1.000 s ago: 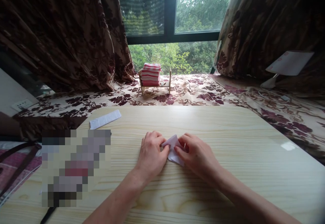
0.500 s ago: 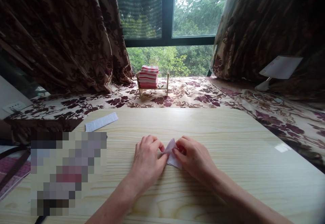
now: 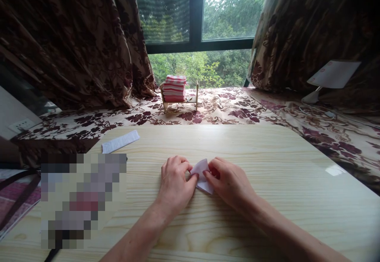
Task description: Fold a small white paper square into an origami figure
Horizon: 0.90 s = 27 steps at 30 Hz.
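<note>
Left hand [image 3: 176,178] grip pinches left side of folded pale paper [image 3: 202,168]; right hand [image 3: 230,179] grip pinches its right side. Paper just below frame center, between both hands. White strip [image 3: 120,141] lies flat on wooden bench [image 3: 190,145], left of center. Pink-striped cloth stack [image 3: 174,89] on small stand [image 3: 196,95], upper middle.

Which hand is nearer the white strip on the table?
Left. The left hand is right of the white strip, closer to the camera; the right hand is farther right, across the folded paper.
</note>
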Tool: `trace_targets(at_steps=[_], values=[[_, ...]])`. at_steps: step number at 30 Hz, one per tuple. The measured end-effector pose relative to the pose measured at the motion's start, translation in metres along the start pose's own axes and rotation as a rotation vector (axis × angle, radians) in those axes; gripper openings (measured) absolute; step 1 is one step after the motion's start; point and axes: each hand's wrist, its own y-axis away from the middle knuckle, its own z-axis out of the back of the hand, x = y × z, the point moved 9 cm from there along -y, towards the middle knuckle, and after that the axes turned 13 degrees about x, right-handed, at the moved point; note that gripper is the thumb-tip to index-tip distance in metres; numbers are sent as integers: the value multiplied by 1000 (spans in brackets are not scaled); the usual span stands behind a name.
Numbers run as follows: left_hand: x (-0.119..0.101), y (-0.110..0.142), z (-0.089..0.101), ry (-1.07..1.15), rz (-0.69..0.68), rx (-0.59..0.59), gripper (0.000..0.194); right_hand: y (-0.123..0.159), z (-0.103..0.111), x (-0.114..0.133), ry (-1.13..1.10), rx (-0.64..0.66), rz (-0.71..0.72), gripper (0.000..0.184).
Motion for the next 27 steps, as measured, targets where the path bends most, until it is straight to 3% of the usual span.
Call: trace_targets(at_steps=[12, 17, 27], values=[[-8, 4, -3, -96, -49, -72, 11, 0, -3, 1, 29, 22, -13, 19], [-8, 4, -3, -29, -47, -26, 13, 1, -2, 1, 48, 14, -18, 18], [-26, 9, 1, -211, -225, -31, 11, 0, -3, 0, 53, 10, -8, 17]])
